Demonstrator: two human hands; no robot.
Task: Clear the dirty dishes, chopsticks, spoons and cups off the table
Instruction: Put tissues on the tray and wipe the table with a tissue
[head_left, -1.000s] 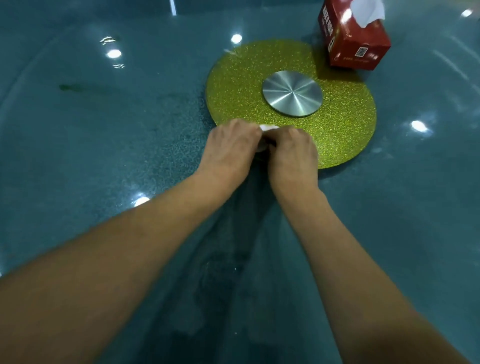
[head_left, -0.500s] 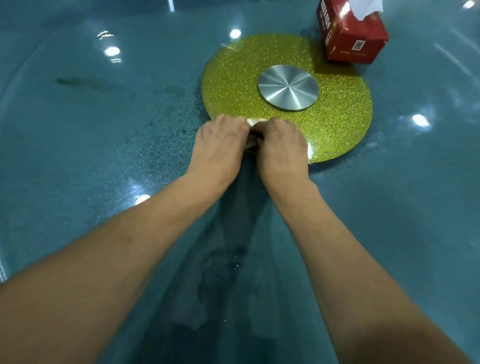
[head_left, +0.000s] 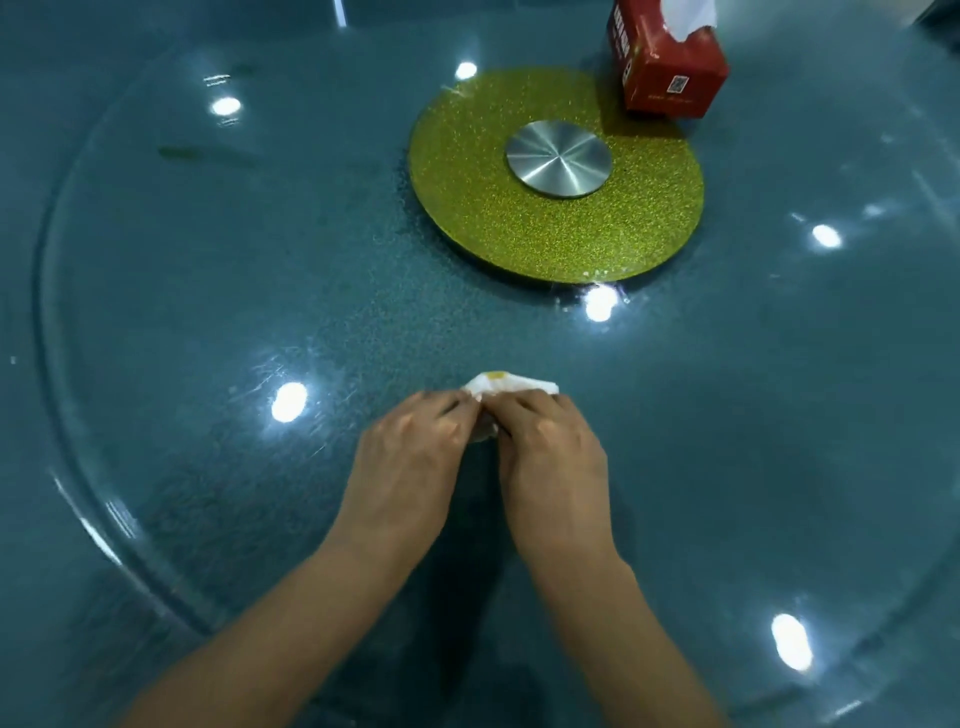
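Observation:
A crumpled white tissue (head_left: 506, 385) with a yellow stain lies on the dark teal glass turntable (head_left: 208, 322). My left hand (head_left: 410, 457) and my right hand (head_left: 550, 457) sit side by side on the tissue, fingers curled over its near part and pressing it to the glass. Only the tissue's far edge shows beyond my fingertips. No dishes, chopsticks, spoons or cups are in view.
A glittery gold-green disc (head_left: 519, 228) with a round steel hub (head_left: 558, 158) sits at the turntable's middle. A red tissue box (head_left: 667, 67) stands at the disc's far right edge. Smears and ceiling-light reflections mark the glass.
Both hands have dragged the tissue toward me, from the near edge of the gold-green disc to the teal glass well short of it.

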